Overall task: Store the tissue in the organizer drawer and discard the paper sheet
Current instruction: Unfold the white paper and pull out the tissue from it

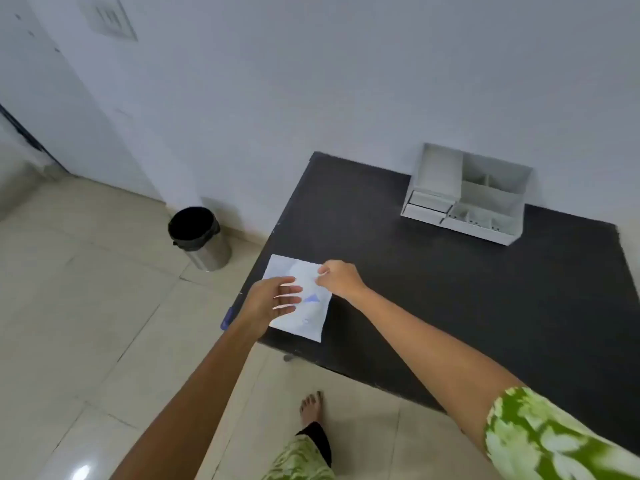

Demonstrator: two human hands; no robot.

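A white paper sheet [313, 318] with a small blue mark lies flat at the near left corner of the black table [467, 296]. My left hand [268, 301] hovers over its left half, fingers spread and apart. My right hand [337, 278] is at the sheet's far right corner, thumb and fingers pinched on what looks like its edge or a thin white layer; I cannot tell the tissue apart from the sheet. The white organizer [465, 197] stands at the table's back by the wall, with two small drawers [427, 204] at its front left, both looking closed.
A steel bin [201, 239] with a black liner stands on the tiled floor left of the table, against the wall. My bare foot [311, 408] is on the floor near the table's front edge. The wall runs right behind the organizer.
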